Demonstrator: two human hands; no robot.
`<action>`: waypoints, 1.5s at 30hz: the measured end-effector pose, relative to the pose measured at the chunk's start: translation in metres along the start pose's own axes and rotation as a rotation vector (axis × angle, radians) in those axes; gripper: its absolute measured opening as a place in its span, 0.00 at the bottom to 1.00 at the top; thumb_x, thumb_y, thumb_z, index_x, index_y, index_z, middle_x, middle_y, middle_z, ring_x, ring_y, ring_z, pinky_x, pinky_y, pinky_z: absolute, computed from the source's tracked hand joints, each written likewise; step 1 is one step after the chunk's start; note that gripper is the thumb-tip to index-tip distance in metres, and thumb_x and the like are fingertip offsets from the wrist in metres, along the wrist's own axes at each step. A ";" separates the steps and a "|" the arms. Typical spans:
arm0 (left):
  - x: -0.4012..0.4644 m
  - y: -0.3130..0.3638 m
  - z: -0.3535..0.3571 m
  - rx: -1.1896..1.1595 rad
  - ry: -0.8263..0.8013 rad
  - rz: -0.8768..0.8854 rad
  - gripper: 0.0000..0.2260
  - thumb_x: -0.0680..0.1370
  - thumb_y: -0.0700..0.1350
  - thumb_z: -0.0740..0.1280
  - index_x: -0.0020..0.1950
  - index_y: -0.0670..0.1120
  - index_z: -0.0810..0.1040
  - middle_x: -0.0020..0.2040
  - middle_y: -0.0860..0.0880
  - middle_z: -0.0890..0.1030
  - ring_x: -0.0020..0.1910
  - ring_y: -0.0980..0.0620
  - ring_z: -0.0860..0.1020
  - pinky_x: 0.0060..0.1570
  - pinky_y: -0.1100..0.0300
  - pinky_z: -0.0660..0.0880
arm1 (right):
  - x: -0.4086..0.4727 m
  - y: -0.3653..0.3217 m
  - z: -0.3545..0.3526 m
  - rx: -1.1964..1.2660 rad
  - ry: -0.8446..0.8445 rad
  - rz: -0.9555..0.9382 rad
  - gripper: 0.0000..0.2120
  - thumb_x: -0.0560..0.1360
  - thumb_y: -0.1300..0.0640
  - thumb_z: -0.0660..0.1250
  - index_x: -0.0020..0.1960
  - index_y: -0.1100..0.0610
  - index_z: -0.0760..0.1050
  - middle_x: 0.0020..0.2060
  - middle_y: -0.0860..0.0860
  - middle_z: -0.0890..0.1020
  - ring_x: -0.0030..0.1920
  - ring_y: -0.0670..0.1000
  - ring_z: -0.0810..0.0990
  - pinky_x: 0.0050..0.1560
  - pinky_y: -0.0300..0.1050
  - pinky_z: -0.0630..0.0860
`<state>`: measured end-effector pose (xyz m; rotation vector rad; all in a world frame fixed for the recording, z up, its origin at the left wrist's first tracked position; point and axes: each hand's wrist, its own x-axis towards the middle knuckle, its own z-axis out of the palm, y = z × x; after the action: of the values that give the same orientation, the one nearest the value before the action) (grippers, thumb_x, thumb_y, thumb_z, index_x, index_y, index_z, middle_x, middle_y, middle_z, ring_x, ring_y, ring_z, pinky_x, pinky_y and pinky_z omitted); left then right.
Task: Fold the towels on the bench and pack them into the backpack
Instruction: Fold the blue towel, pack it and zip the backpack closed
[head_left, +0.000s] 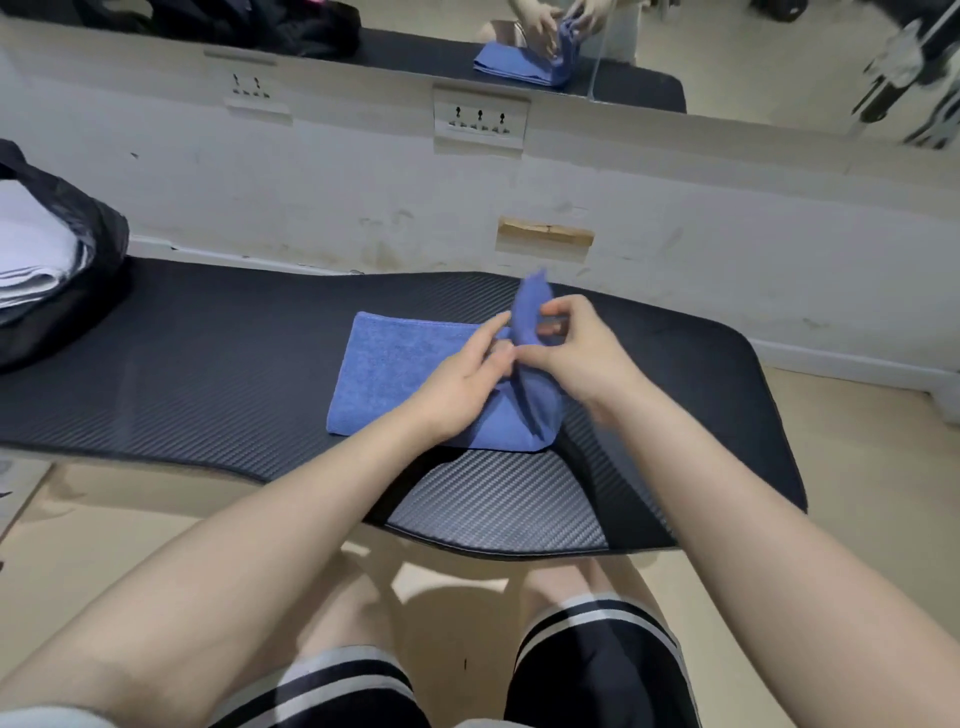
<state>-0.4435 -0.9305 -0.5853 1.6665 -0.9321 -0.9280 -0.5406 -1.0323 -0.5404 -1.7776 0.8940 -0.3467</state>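
A blue towel (392, 371) lies partly folded on the black padded bench (208, 364). Its right end is lifted off the bench and stands up in a blurred fold. My right hand (574, 348) pinches that raised end between thumb and fingers. My left hand (467, 379) rests on the towel's right part, its fingers touching the lifted fold beside my right hand. At the far left edge a black backpack (98, 234) lies open on the bench, with folded white towels (31, 254) inside it.
A white wall with power sockets (480, 122) runs behind the bench, and a mirror (727, 52) above it reflects the towel and hands. Beige floor (857, 467) shows to the right of the bench and below it. My knees are under the bench's near edge.
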 end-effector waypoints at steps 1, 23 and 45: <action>-0.004 0.002 0.000 -0.142 0.032 -0.040 0.22 0.80 0.56 0.54 0.73 0.52 0.60 0.68 0.49 0.71 0.66 0.52 0.70 0.68 0.56 0.64 | -0.002 -0.004 0.008 -0.016 -0.049 -0.015 0.23 0.72 0.60 0.69 0.63 0.58 0.64 0.51 0.48 0.76 0.41 0.49 0.78 0.39 0.42 0.76; -0.016 -0.025 -0.061 1.074 0.464 -0.296 0.25 0.76 0.56 0.62 0.67 0.41 0.65 0.63 0.41 0.69 0.61 0.40 0.67 0.55 0.49 0.67 | 0.007 0.052 0.049 -0.968 -0.187 -0.271 0.45 0.71 0.30 0.56 0.76 0.52 0.42 0.76 0.51 0.41 0.76 0.54 0.39 0.75 0.52 0.40; -0.006 0.031 -0.032 0.478 0.337 -0.079 0.07 0.72 0.43 0.66 0.38 0.48 0.69 0.35 0.56 0.72 0.35 0.56 0.71 0.31 0.65 0.64 | -0.002 0.053 0.037 -0.140 -0.028 -0.185 0.30 0.73 0.70 0.58 0.73 0.58 0.57 0.74 0.52 0.59 0.74 0.50 0.57 0.68 0.33 0.54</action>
<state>-0.4221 -0.9205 -0.5468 2.1953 -0.9021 -0.4653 -0.5410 -1.0135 -0.6027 -1.9969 0.7503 -0.3845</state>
